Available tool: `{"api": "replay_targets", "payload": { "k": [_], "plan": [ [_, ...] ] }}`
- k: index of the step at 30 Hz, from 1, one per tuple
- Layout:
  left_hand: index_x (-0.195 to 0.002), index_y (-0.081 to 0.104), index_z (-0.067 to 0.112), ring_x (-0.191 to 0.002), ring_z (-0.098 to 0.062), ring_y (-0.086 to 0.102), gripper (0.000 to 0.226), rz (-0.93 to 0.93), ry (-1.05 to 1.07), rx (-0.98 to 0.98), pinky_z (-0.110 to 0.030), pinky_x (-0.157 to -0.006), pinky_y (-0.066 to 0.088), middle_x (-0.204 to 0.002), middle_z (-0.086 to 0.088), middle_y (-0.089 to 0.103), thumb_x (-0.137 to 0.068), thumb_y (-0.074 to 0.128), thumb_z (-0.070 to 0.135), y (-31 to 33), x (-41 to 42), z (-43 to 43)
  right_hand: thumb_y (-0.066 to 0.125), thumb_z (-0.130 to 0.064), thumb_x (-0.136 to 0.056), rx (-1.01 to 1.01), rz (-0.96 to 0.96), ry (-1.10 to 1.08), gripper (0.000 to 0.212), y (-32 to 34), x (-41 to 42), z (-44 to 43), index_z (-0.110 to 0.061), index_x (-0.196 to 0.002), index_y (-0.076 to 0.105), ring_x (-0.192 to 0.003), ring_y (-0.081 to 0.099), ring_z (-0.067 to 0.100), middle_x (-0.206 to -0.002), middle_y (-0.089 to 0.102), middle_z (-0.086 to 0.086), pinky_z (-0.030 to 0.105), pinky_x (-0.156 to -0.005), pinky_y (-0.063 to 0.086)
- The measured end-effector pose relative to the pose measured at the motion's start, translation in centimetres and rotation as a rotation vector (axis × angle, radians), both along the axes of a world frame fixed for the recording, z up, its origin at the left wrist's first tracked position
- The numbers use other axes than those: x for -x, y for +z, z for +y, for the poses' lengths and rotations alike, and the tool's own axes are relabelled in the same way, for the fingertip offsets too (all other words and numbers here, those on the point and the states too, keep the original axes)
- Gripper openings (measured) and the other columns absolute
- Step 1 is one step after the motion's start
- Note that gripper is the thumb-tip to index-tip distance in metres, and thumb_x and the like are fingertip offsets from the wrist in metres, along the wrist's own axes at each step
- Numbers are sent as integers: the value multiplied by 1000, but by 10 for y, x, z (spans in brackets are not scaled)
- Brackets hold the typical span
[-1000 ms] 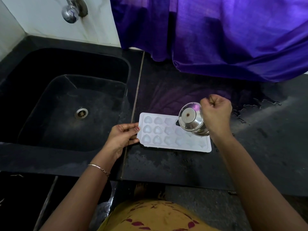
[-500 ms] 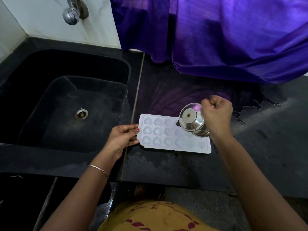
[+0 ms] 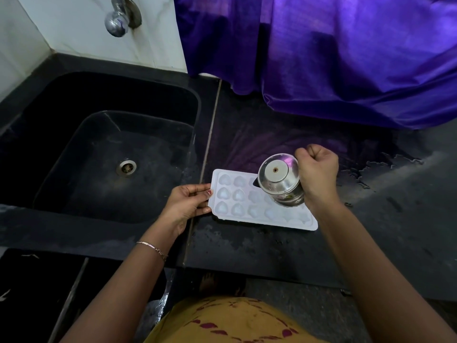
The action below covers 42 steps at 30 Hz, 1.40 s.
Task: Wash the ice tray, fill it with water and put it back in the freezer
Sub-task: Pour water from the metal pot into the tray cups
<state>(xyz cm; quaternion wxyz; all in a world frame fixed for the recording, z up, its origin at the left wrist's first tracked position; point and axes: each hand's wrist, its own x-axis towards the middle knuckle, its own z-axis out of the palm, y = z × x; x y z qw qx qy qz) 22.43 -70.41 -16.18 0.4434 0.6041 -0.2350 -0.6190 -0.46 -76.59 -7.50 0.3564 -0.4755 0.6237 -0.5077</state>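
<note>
Little has moved in the last second: the right hand [image 3: 317,174] has carried the steel cup [image 3: 279,184] a touch further toward the left end of the ice tray [image 3: 237,209], and the left hand [image 3: 188,204] stays at the tray's left short edge.

The right hand is closed in a fist round the cup's handle side. It holds the cup tipped far over above the tray's right half, with the flat base turned up toward the camera and the mouth pointing down at the tray. Whether water is running out cannot be told. The left hand lies with its fingers nearly straight, their tips touching the tray's edge. A thin bracelet [image 3: 153,248] sits on that wrist.

The white tray lies flat on the dark counter [image 3: 247,248], just right of the seam beside the sink [image 3: 74,233]. Its heart-shaped hollows show pale in three rows; how full they are is unclear.

Patches of water [image 3: 385,169] lie on the counter to the right of the hand. The black sink holds a round metal drain [image 3: 126,167], and a chrome tap [image 3: 116,22] juts from the white wall [image 3: 86,45] above it. A purple cloth [image 3: 333,58] hangs over the back of the counter, behind the tray. The person's yellow patterned garment [image 3: 230,320] shows at the bottom edge.
</note>
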Motion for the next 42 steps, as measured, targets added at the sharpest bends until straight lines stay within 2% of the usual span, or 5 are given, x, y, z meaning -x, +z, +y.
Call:
{"api": "replay_targets", "payload": {
  "k": [4,21,33,38,42],
  "plan": [
    [-105,71,4,-61,-9,68,18,0,-1,-4,-21,-56,56,-83,-9,73,-88,67,5,2,0,1,52,-1,-79,28,86,41,44,-3,-9,-2,-21,-51,25,-47,20,6,-44,22,-14,22,-48,26],
    [-106,70,3,-58,-8,65,18,5,-12,-2,-21,-57,57,-82,-8,71,-88,67,4,1,-1,0,53,-5,-79,161,350,94,41,-5,-19,-6,-18,-52,25,-52,23,13,-49,23,-2,31,-54,26],
    [-107,70,2,-55,-5,63,20,-4,-14,-4,-22,-59,58,-73,0,71,-87,68,4,-1,-1,-1,53,-4,-79,136,319,87,43,-5,-19,-7,-19,-51,24,-50,22,10,-48,23,-5,31,-53,25],
    [-106,70,2,-54,-5,63,19,-6,-16,-7,-22,-59,59,-70,2,71,-87,68,4,0,-1,-1,52,-4,-76,56,141,34,43,-7,-20,-7,-22,-52,22,-52,19,10,-51,20,-8,33,-52,21],
    [-106,69,2,-53,-4,63,19,-5,-15,-7,-22,-58,58,-66,5,71,-87,68,4,1,-1,-1,52,0,-79,-3,21,28,26,-9,-22,-7,-7,-58,37,-52,22,13,-55,23,4,30,-51,24]
  ]
}}
